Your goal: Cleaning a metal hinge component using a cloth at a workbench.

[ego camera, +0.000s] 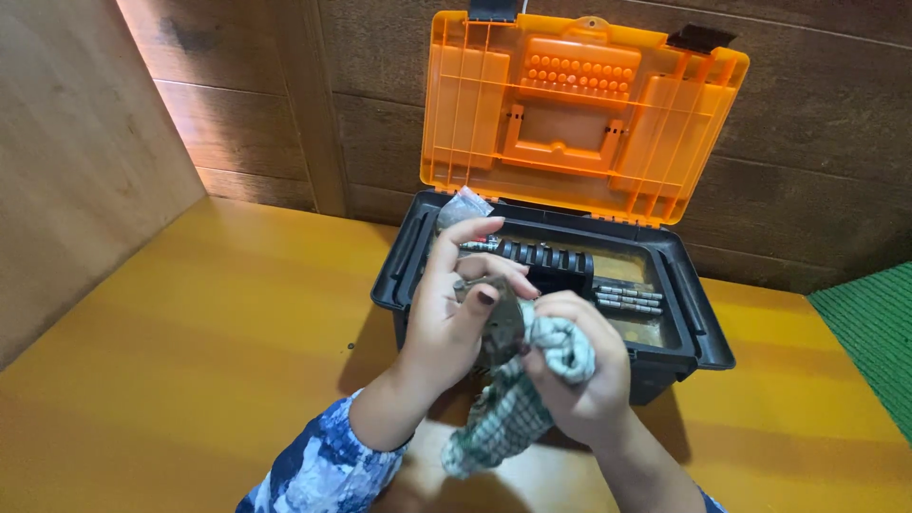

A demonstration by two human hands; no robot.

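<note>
My left hand (454, 318) holds a small dull metal part (501, 318) between thumb and fingers, just in front of the toolbox. Pressed against that part is a green-and-white checked cloth (518, 404), bunched up in my right hand (581, 375); its loose end hangs down toward the table. Both hands hover over the front rim of the black toolbox (698, 328), whose orange lid (579, 109) stands open against the wall.
The toolbox tray holds a black socket rail (546, 256), several metal bits (627, 296) and a small plastic bag (463, 206). It sits on an orange-yellow table (209, 332). Wooden walls close the left and back; a green mat (869, 323) lies at right.
</note>
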